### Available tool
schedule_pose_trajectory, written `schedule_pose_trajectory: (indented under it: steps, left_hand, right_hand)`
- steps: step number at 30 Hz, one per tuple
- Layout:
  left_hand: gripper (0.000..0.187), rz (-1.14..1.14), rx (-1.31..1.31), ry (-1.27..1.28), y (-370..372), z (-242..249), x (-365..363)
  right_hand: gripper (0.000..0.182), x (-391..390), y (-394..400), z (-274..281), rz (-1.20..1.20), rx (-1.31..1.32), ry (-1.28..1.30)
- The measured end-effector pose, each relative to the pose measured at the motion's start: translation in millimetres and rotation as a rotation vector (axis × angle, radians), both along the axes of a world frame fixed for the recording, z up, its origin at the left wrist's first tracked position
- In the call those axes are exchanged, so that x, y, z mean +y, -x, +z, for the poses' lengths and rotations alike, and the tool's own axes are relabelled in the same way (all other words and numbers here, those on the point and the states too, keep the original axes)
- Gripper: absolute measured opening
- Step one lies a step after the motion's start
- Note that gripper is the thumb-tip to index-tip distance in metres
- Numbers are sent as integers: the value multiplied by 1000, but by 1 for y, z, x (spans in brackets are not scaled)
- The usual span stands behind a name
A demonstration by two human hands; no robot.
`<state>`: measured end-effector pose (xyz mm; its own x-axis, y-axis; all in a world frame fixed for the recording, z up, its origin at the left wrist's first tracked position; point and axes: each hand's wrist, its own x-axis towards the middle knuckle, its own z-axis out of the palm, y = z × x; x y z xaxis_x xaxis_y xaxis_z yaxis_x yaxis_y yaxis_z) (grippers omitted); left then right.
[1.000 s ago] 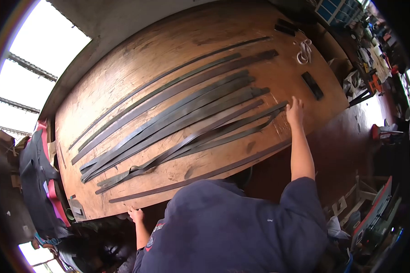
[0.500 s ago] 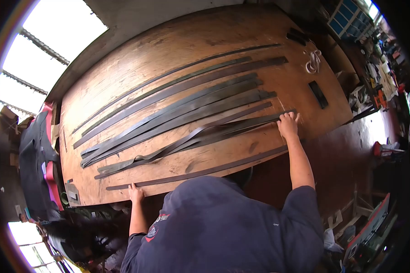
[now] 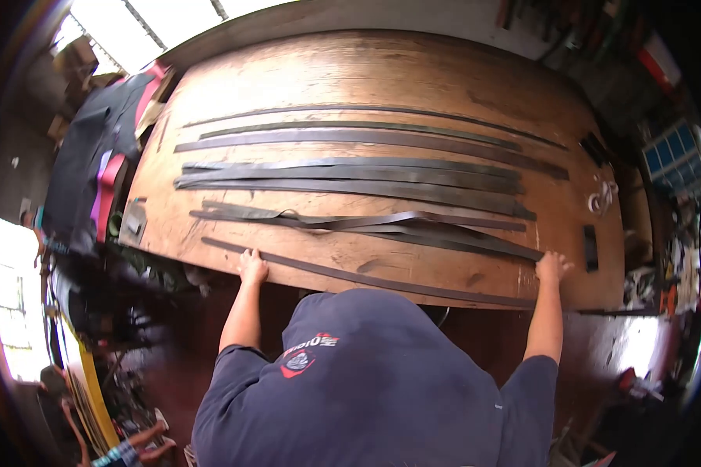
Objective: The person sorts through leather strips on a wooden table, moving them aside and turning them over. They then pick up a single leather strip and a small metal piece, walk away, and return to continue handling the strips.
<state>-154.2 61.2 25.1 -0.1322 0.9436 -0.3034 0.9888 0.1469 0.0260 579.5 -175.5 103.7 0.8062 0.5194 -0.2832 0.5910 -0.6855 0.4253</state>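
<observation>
We wear a dark navy shirt (image 3: 397,389) with short sleeves (image 3: 533,393), a red and white emblem (image 3: 297,363) beside partly readable lettering (image 3: 316,343), and a tiny pale mark (image 3: 498,405); our hands (image 3: 252,267) are bare.

Front strip (image 3: 358,277): dark brown, plain
Near strips (image 3: 436,233): dark grey-green, one purplish brown
Middle strips (image 3: 350,173): grey-green to bluish grey
Wide far strip (image 3: 413,142): purplish brown
Tabletop (image 3: 382,62): orange-brown, darker streaks and smudges
Shirt (image 3: 382,381): dark navy; red-and-white emblem and lettering
Cord (image 3: 602,196): whitish
Block (image 3: 590,249): black
Draped sheet (image 3: 86,163): black, beside pinkish red and lilac
Panelled unit (image 3: 672,158): blue rectangles, pale grid
</observation>
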Motion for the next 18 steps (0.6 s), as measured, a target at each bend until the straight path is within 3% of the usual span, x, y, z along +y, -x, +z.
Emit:
schedule_pose_trajectory:
  steps: [2, 5, 8, 10, 14, 16, 18]
  left_hand:
    - [53, -10, -18, -29, 5, -6, 0]
    - [54, -5, -42, -68, 5, -9, -3]
    - [53, 14, -80, -132, 7, -14, -5]
    - [54, 29, -84, -157, 4, -9, -10]
    - [56, 61, -25, -162, 7, -10, -10]
    - [57, 20, 46, -131, 8, -7, -9]
    - [56, 37, 17, -186, 7, -8, -9]
  right_hand:
    - [48, -12, -29, -30, -64, -134, -181]
    - [48, -15, -1, -15, -111, -138, -329]
    - [46, -24, 51, -33, 165, 44, -665]
    - [49, -34, 89, -80, 458, 226, -893]
    - [70, -34, 216, -69, 288, 258, -613]
    - [74, -36, 226, -88, 81, 192, -598]
    - [75, -38, 225, -102, 72, 176, -614]
